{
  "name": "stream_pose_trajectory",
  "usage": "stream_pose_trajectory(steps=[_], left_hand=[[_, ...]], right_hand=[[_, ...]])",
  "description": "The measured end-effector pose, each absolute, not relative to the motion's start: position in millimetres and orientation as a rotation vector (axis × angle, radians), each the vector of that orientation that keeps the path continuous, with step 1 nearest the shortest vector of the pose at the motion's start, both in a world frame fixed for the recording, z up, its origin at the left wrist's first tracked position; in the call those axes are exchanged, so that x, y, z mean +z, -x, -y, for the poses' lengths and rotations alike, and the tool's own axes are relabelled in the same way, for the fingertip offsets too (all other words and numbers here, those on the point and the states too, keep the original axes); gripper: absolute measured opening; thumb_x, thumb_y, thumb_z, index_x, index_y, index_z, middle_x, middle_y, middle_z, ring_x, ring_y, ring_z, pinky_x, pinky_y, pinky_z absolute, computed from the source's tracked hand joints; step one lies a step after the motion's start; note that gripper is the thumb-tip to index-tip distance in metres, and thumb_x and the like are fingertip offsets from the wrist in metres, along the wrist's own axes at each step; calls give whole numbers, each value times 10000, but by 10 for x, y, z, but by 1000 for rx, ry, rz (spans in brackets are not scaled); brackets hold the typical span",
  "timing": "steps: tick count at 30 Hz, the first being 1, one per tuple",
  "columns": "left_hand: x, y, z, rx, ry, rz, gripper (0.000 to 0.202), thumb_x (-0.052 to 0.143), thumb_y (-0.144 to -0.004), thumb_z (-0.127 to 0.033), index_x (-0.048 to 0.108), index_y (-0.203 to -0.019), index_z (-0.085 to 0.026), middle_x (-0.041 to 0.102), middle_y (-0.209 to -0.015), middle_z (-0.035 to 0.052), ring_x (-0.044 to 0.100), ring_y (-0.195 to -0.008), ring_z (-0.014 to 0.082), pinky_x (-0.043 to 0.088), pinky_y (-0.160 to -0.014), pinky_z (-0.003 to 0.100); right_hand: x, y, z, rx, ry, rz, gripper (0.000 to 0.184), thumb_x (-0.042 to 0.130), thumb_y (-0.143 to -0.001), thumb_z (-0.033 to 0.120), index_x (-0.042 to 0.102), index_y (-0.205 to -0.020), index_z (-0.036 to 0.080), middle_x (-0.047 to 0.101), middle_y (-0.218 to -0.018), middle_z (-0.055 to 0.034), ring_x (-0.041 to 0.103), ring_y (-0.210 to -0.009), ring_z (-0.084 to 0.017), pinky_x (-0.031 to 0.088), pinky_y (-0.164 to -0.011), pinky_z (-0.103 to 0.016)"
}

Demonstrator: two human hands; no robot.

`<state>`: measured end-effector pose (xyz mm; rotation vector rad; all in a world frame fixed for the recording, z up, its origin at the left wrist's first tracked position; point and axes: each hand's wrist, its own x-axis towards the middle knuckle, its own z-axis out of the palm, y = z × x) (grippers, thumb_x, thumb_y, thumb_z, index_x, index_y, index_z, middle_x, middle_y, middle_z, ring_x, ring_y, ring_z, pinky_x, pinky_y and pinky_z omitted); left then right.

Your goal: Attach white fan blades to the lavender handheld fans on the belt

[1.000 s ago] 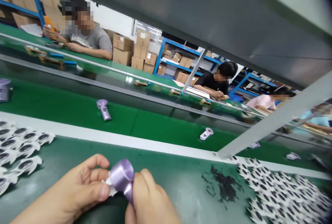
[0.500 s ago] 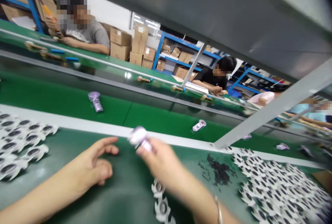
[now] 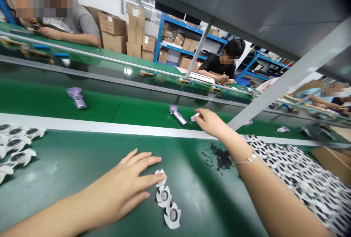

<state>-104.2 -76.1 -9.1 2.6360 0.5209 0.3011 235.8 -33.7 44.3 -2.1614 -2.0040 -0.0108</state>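
My left hand (image 3: 120, 184) lies open on the green bench mat (image 3: 109, 207), its fingertips reaching a white petal-shaped part (image 3: 160, 177). Two more such parts (image 3: 163, 196) (image 3: 172, 215) with dark round centres sit in a line below it. My right hand (image 3: 210, 121) is stretched out over the green conveyor belt (image 3: 142, 111), holding nothing. Its fingertips are at a small white-and-pink device (image 3: 195, 117) lying on the belt. Just left of that device lies a lilac handheld fan (image 3: 177, 115).
A second lilac fan (image 3: 77, 98) lies further left on the belt. Heaps of white parts lie at left (image 3: 16, 156) and right (image 3: 290, 178), with black bits (image 3: 219, 156) between. Co-workers (image 3: 222, 63) sit across the line, before cartons and blue shelving (image 3: 186, 36).
The lilac fan has left my right hand and now lies on the belt. My right hand has moved forward to the white device, and my left hand has moved to the petal-shaped parts.
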Motion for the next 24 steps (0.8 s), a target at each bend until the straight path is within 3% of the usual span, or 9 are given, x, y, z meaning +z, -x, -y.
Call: stream_pose_trajectory(steps=[3, 6, 9, 13, 18, 24], left_hand=[[-130, 934, 612, 252, -2652, -431, 401, 513, -919, -214, 573, -1281, -378, 531, -1411, 48, 467, -1328, 298, 291, -1136, 619], [-179, 838, 489, 346, -2589, -466, 242, 505, -934, -247, 636, -1126, -315, 614, -1270, 41, 543, -1232, 242, 361, -1130, 514], [-251, 758, 381, 414, -2572, -569, 246, 530, -930, -293, 610, -1163, -290, 625, -1249, 49, 545, -1220, 236, 434, -1077, 417], [-347, 703, 290, 475, -2613, -741, 429, 616, -877, -411, 542, -1279, -279, 586, -1308, 76, 519, -1246, 282, 456, -1043, 420], [-355, 679, 318, 487, -2595, -794, 353, 592, -892, -438, 595, -1210, -284, 599, -1260, 59, 535, -1206, 273, 450, -1027, 426], [-366, 683, 338, 559, -2554, -770, 299, 601, -894, -413, 647, -1160, -284, 647, -1204, 51, 556, -1177, 264, 469, -992, 378]], right_hand=[[395, -2610, 876, 3, 2093, 2050, 212, 527, -934, 220, 648, -1077, 122, 673, -960, -96, 628, -901, -212, 481, -826, -316], [173, -2739, 1284, 27, 2041, 2097, 116, 556, -899, 147, 662, -945, 153, 671, -920, -78, 616, -904, -215, 476, -848, -326], [-11, -2775, 1408, 31, 2000, 2124, 125, 546, -912, 133, 664, -940, 163, 669, -920, -75, 599, -929, -228, 467, -877, -353], [-88, -2770, 1274, 21, 1965, 2138, 143, 540, -935, 160, 672, -989, 159, 675, -954, -81, 590, -941, -234, 455, -896, -373], [-109, -2677, 1073, 25, 1932, 2212, 143, 555, -928, 150, 694, -962, 155, 696, -934, -80, 595, -911, -231, 446, -879, -366], [10, -2582, 905, 60, 1988, 2266, 148, 572, -842, 60, 660, -746, 131, 670, -801, -111, 597, -812, -251, 427, -762, -360]])
